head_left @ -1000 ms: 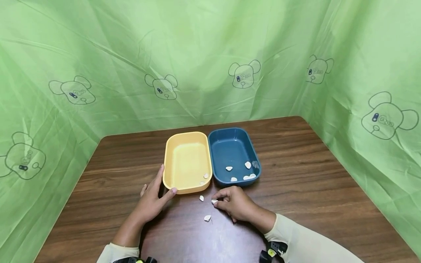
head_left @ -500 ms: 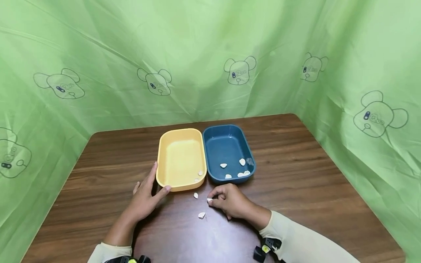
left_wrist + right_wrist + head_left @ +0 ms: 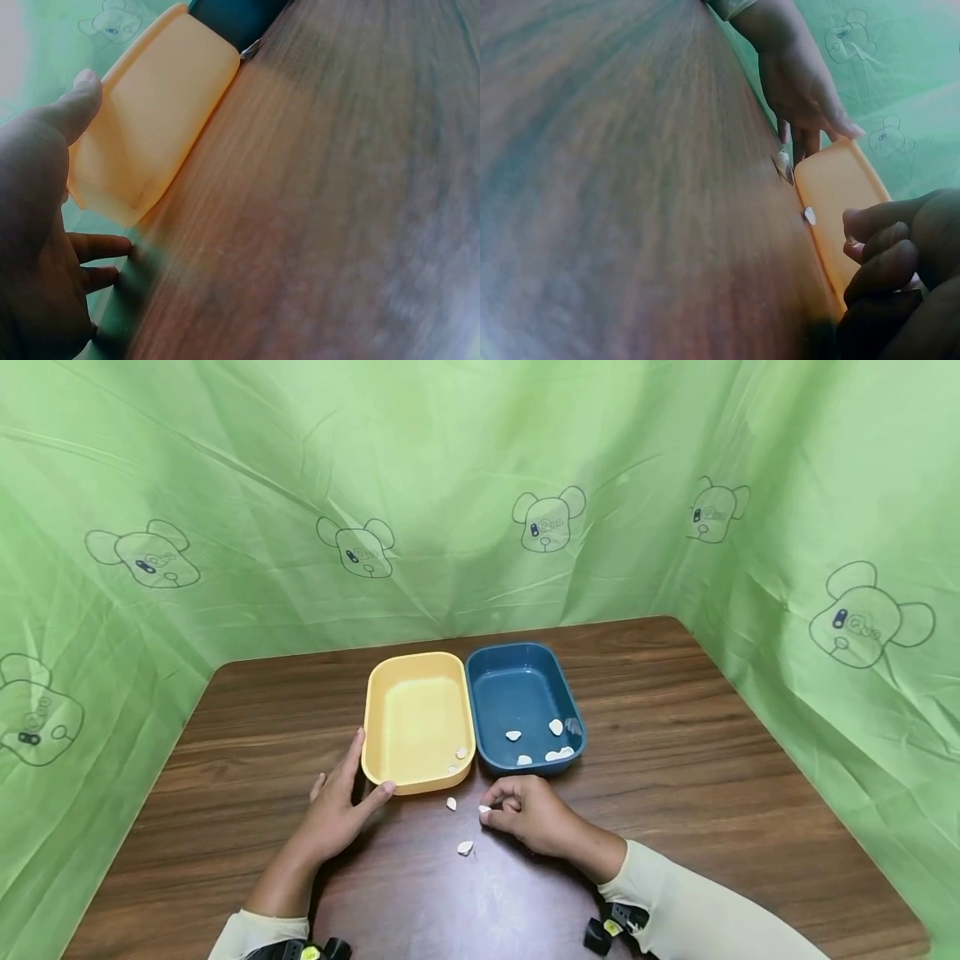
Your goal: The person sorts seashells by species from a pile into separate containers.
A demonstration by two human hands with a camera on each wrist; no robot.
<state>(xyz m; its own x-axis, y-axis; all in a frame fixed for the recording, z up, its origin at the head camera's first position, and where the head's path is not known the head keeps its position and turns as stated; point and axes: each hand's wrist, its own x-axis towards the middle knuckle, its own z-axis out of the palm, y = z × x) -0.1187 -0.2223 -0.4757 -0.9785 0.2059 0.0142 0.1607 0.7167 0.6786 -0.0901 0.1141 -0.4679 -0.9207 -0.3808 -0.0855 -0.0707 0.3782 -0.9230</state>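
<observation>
My right hand (image 3: 536,814) pinches a small white shell-like piece (image 3: 484,809) between thumb and index finger, just in front of the blue tray (image 3: 517,681); its other fingers are curled under. My left hand (image 3: 330,818) lies at the near left corner of the yellow tray (image 3: 416,718), thumb on the near rim and straight fingers along the left side. Between the hands, a loose white piece (image 3: 452,804) lies close to the yellow tray, and another (image 3: 465,848) sits nearer to me. In the right wrist view the pinched piece is mostly hidden by the fingers (image 3: 885,270).
Both trays stand side by side on the brown wooden table (image 3: 675,760). Several white pieces (image 3: 556,727) lie in the blue tray's near end, and a couple (image 3: 461,752) in the yellow tray's near right corner. A green curtain (image 3: 450,485) surrounds the table's back and sides.
My right hand keeps its pinch and has raised the white piece slightly. The head view has shifted a little; my left hand stays at the yellow tray.
</observation>
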